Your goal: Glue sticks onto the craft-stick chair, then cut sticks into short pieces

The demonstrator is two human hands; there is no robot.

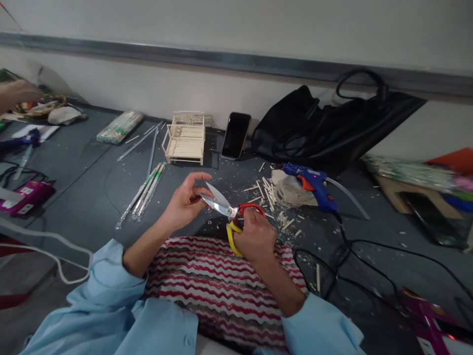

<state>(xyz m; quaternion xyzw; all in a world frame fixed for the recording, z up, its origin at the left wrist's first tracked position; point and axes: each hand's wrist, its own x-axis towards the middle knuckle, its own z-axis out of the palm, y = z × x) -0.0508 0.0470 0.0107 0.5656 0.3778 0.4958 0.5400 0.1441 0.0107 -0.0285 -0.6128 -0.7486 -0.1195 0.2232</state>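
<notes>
My right hand (256, 235) is wrapped round the handles of a pair of scissors (218, 203), one handle loop red and the other yellow. The blades are parted and point left. At their tips my left hand (187, 201) is closed in a pinch; whatever its fingers hold is too small or hidden to make out. Beyond my hands stands a small model bench (185, 140) built of thin wooden sticks. Cut stick pieces (269, 193) and shavings lie scattered to the right of the scissors. A striped red and white cloth (221, 286) covers my lap.
A blue glue gun (314, 183) lies at the right, its cable trailing over the table. Behind are a phone (236, 135) and a black bag (306, 123). Wrapped stick bundles (120, 126) and thin packets (146, 192) lie left. Another person's hand (20, 93) shows far left.
</notes>
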